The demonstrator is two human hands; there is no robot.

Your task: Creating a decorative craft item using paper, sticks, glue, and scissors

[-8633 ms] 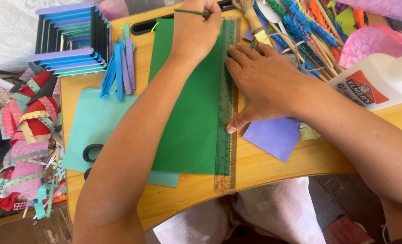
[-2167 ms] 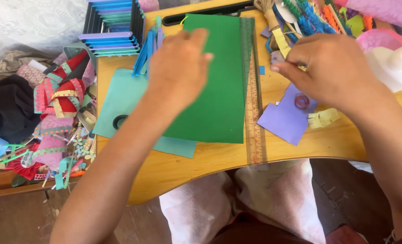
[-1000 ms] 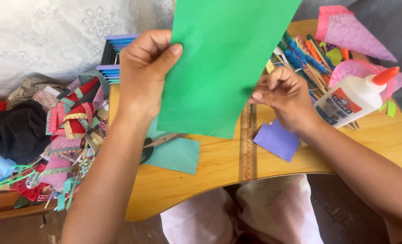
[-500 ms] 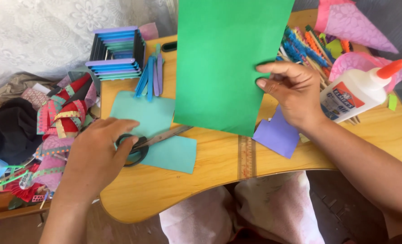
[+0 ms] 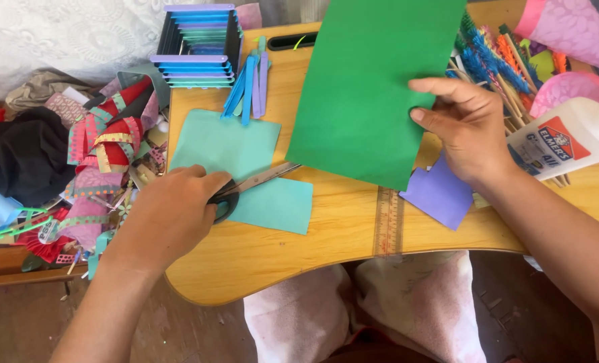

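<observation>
Green sheet (image 5: 373, 87): held above the desk in my right hand (image 5: 471, 131), pinched at its right edge; long axis runs from the lower corner up and slightly right, out of view at the top. Scissors (image 5: 249, 187): lying on the teal paper (image 5: 245, 168), blades pointing right and slightly up, handles under my left hand (image 5: 171, 215), which curls around them. Purple paper (image 5: 437, 195) and a ruler (image 5: 388, 218) lie on the wooden desk (image 5: 326, 228); glue bottle (image 5: 568, 138) at right.
</observation>
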